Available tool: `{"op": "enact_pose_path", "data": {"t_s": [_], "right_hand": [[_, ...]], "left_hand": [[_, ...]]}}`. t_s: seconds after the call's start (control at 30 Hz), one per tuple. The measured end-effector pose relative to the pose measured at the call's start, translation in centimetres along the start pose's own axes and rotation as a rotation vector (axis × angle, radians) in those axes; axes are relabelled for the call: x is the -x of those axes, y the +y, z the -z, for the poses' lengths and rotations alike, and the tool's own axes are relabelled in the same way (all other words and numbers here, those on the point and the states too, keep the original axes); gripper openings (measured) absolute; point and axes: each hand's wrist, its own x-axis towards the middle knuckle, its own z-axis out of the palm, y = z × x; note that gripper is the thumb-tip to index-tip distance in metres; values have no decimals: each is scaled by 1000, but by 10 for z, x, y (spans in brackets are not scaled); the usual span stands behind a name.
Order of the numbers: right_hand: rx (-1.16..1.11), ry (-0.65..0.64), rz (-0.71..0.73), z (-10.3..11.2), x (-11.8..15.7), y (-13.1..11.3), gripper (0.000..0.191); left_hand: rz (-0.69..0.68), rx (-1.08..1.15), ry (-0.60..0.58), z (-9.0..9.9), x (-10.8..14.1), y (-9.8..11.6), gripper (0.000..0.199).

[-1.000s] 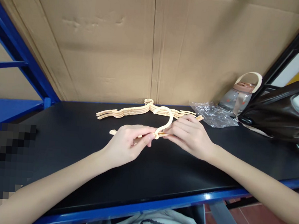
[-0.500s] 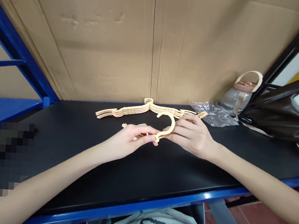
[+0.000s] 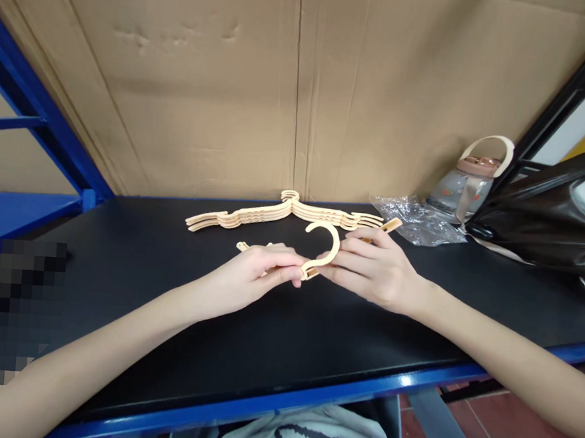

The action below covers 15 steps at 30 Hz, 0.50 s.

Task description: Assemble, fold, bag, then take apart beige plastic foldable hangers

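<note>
A cream plastic hanger (image 3: pixel 336 239) is held between both hands over the black table, its round hook pointing up and curling left. My left hand (image 3: pixel 269 269) pinches it near the base of the hook, thumb on top. My right hand (image 3: pixel 376 268) wraps its fingers around the other arm, whose tip sticks out beyond the knuckles. Much of the hanger's body is hidden by the hands; one small end shows behind the left hand. Behind them lies a stack of several matching hangers (image 3: pixel 267 212), hooks toward the cardboard.
Crumpled clear plastic wrap (image 3: pixel 422 223) lies at the back right, beside a clear bottle (image 3: pixel 462 187) with a pink lid and cream handle. A dark brown bag (image 3: pixel 538 216) fills the right edge. Cardboard (image 3: pixel 206 93) stands behind the table (image 3: pixel 283 352), which has a blue front edge.
The held hanger has turned slightly at the hook's base, and more of its far-left end shows behind my left hand. Both hands keep their hold.
</note>
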Motion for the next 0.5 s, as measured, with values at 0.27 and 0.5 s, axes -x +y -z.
{"op": "enact_pose_path", "data": {"t_s": [0.27,0.5], "right_hand": [[-61,-9,3,-5,3,-6,20],[-80,-7,-64,-10,2,-9,23]], "left_hand": [[-8,-178,18,-6,2,-8,29],[-28,-101,81,-8,1,-12,23]]}}
